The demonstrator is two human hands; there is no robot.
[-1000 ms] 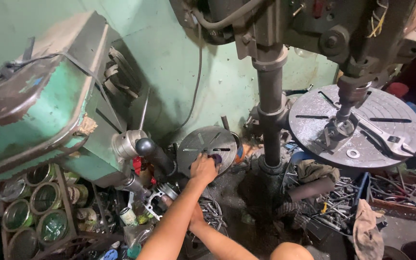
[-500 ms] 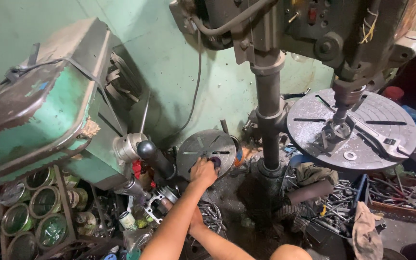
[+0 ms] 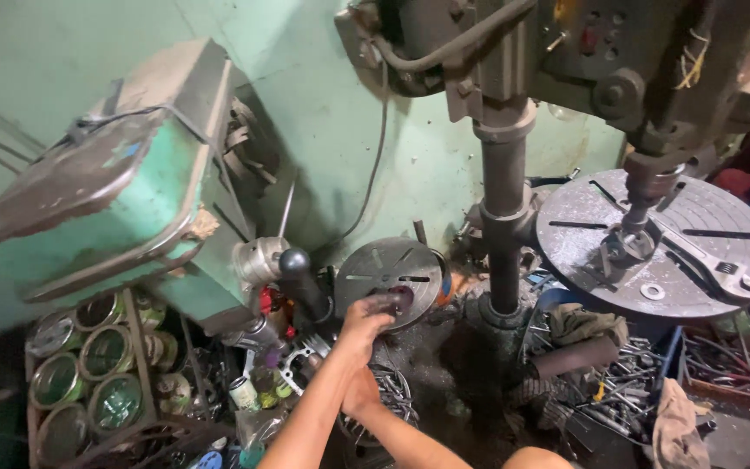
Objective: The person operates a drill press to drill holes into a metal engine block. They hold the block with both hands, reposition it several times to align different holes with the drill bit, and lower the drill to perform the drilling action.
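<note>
My left hand (image 3: pixel 368 320) reaches up from the lower left to a round, dark, slotted metal disc (image 3: pixel 397 271) that leans against the green wall beside the drill column. Its fingers curl onto the disc's lower face near the centre hole, and they are blurred. My right hand (image 3: pixel 360 393) sits lower, partly hidden under the left forearm. It is down among tangled metal scrap and wire (image 3: pixel 395 395) on the floor. What it grips, if anything, is hidden.
A drill press column (image 3: pixel 503 226) stands right of the disc. Its round slotted table (image 3: pixel 583 230) carries a wrench (image 3: pixel 707 260) and a washer (image 3: pixel 652 291). A green machine (image 3: pixel 106 200) with a black knob (image 3: pixel 295 260) fills the left, with tins (image 3: pixel 80 373) below. Scrap and a rag (image 3: pixel 672 421) lie at right.
My left hand has slid from the disc's centre down to its lower left part. The view has moved closer and shifted slightly; the right hand stays low under the forearm.
</note>
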